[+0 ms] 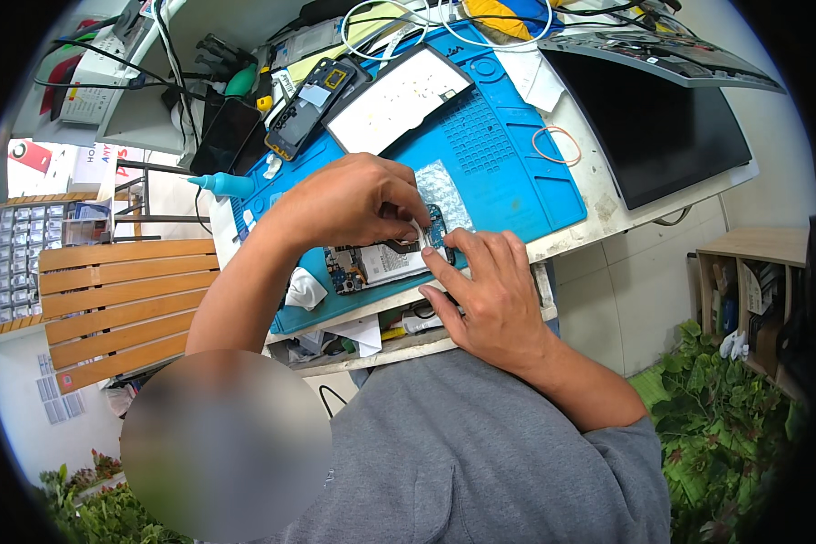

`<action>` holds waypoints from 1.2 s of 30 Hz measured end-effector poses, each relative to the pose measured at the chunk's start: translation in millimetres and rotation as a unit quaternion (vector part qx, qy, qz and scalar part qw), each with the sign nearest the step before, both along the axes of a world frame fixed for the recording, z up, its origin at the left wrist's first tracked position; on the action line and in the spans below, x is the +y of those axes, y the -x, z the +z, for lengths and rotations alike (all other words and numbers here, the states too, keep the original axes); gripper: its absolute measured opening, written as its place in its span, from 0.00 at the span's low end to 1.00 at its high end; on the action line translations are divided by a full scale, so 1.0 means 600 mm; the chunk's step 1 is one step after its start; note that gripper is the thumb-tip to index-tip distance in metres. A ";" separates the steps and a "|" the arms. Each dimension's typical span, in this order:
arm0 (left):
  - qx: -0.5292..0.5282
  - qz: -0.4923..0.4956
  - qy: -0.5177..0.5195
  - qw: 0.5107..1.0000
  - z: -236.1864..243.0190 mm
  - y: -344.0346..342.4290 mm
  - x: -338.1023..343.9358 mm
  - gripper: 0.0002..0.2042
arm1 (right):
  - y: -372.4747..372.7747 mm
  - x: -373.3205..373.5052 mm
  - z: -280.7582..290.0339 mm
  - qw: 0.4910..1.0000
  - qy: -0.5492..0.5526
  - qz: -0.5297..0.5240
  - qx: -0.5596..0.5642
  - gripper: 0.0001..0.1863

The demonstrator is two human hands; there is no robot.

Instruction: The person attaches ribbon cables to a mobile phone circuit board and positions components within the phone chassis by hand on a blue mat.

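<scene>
Curling my left hand [364, 201] narrowly over the opened phone [386, 265] by the blue mat [521, 198]'s near edge, I cannot tell if it grips anything. My right hand [497, 286], loosely spread, touches the phone's right end.

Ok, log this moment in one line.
left hand: bent over opened rectangular phone | right hand: fingertips at phone's blue circuit board | beneath phone: flat blue mat

On the white table [592, 152] lies a blue mat [526, 195] bearing an opened phone [388, 265].
</scene>
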State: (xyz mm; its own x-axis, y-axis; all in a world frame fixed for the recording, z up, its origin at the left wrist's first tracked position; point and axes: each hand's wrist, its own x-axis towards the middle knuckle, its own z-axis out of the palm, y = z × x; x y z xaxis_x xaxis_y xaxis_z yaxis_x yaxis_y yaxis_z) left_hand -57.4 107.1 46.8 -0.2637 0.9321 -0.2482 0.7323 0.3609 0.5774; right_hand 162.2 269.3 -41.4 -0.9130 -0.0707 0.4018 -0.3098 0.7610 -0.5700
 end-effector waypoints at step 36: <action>0.269 -0.298 -0.004 0.916 0.008 -0.003 0.026 0.09 | 0.004 0.010 0.005 1.000 -0.009 0.001 0.018 0.23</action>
